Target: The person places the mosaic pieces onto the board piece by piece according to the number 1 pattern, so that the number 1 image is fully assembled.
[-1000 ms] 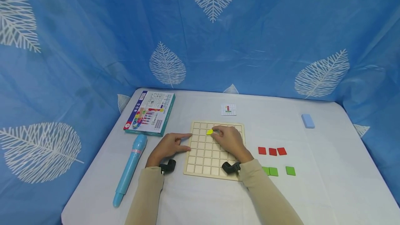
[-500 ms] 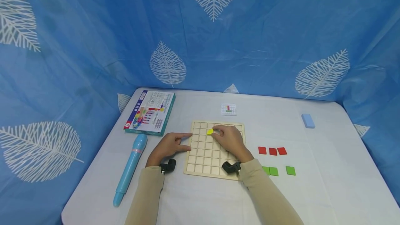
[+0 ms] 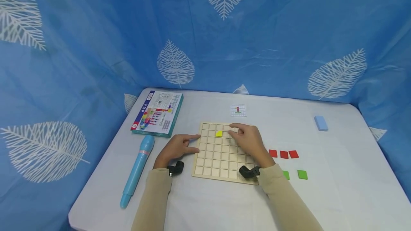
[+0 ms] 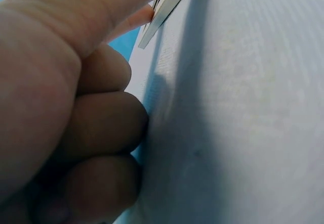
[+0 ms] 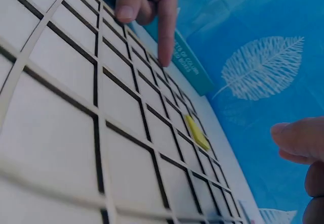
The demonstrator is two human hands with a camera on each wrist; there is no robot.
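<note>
A square wooden grid board point(image 3: 208, 175) lies in the middle of the table. One small yellow tile point(image 3: 219, 133) sits in a cell near its far side, and it shows again as a yellow piece point(image 5: 197, 133) in the right wrist view. My left hand point(image 3: 176, 149) rests its extended index finger and thumb at the board's left edge; its other fingers are curled under. Over the right part of the board, my right hand point(image 3: 248, 140) holds nothing, thumb and index finger apart, to the right of the yellow tile.
Right of the board lie red tiles point(image 3: 284, 154) and, nearer, green tiles point(image 3: 302, 174). A pattern card point(image 3: 238, 111) is behind the board, a light blue block point(image 3: 320, 123) far right. At left are a flat box point(image 3: 157, 113) and a blue tube-like stick point(image 3: 137, 171).
My right hand has let go of the yellow tile and moved right, leaving the tile on the board. My left hand stays at the board's edge. The head view has shifted slightly.
</note>
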